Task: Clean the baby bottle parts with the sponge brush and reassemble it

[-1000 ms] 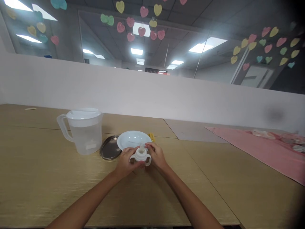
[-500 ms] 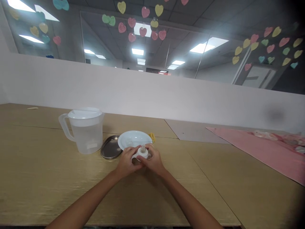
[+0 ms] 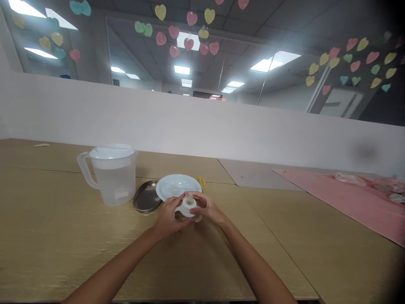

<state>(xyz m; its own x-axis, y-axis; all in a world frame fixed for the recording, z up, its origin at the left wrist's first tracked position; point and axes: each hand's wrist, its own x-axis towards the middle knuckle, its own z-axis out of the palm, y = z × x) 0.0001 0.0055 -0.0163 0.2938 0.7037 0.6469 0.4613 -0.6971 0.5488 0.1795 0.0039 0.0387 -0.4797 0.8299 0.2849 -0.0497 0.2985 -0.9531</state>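
- Your left hand (image 3: 167,216) closed on the left side of the two-handled bottle (image 3: 187,211)
- Your right hand (image 3: 209,209) curled round its collar (image 3: 186,205)
- Bottle between both grips, neither nearer, axis near upright, nipple (image 3: 189,199) up, before the bowl (image 3: 186,180)

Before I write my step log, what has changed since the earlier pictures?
The right hand has shifted from the white cup's spout to its collar, gripping there. A faint clear piece now shows in the white bowl, not discernible a second ago. The left hand still holds the cup; jug and metal dish stayed put.
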